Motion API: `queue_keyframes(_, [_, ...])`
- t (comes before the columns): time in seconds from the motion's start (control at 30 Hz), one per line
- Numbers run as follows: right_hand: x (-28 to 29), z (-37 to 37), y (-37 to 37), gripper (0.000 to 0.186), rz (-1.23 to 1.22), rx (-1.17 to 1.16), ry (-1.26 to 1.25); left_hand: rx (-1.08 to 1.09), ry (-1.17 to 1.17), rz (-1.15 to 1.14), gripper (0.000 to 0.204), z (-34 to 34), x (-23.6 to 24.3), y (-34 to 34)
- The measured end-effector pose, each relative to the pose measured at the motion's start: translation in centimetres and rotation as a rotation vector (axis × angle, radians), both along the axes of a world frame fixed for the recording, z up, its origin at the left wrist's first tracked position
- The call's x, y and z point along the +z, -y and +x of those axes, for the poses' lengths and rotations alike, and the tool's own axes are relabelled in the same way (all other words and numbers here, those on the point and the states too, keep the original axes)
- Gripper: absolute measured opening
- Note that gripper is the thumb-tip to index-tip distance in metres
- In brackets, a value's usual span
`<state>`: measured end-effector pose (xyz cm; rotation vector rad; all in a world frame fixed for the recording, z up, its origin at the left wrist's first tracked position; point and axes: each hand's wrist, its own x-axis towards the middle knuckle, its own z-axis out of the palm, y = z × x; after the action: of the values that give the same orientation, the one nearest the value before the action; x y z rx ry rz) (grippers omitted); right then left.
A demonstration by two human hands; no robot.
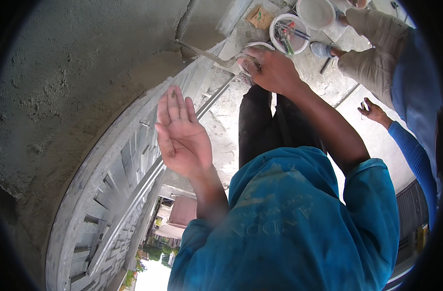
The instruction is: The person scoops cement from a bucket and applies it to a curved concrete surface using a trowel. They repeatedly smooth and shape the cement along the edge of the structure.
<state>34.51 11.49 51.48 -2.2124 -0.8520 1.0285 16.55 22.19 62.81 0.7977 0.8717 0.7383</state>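
Observation:
My right hand point(265, 68) is closed round the handle of a grey metal trowel point(204, 54), whose narrow blade reaches left to the wall's patch of grey mortar point(134, 43), near a crack. Below and left of it, my left hand point(182, 131) is open, palm showing, with a small dark smudge on one finger and nothing held. It is near a long pale ledge with a patterned block face point(100, 203) and a straight metal bar point(213, 99) beside it.
Buckets stand at the top: one with tools point(294, 43), one pale point(316, 10), beside a brown paper bag point(260, 18). At the right stands a co-worker point(415, 77) in blue, a hand point(374, 111) holding a small object. The pale floor point(216, 126) carries debris.

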Motion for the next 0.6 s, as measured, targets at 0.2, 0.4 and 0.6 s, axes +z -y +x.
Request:
queue_keyframes(0.2, [0.9,-1.0,-1.3,0.041,0.012,0.011,-0.024,0.051,0.056,-0.053,0.072,0.0,0.3,-0.3])
queue_keyframes(0.4, [3.7,-0.4,-1.7,0.04,0.027,0.08,-0.015,0.062,0.075,-0.099,0.077,-0.2,0.2,-0.8])
queue_keyframes(0.6, [6.7,-0.5,-1.4,0.037,0.083,0.11,0.065,0.06,0.116,-0.133,0.085,-0.2,0.3,-0.9])
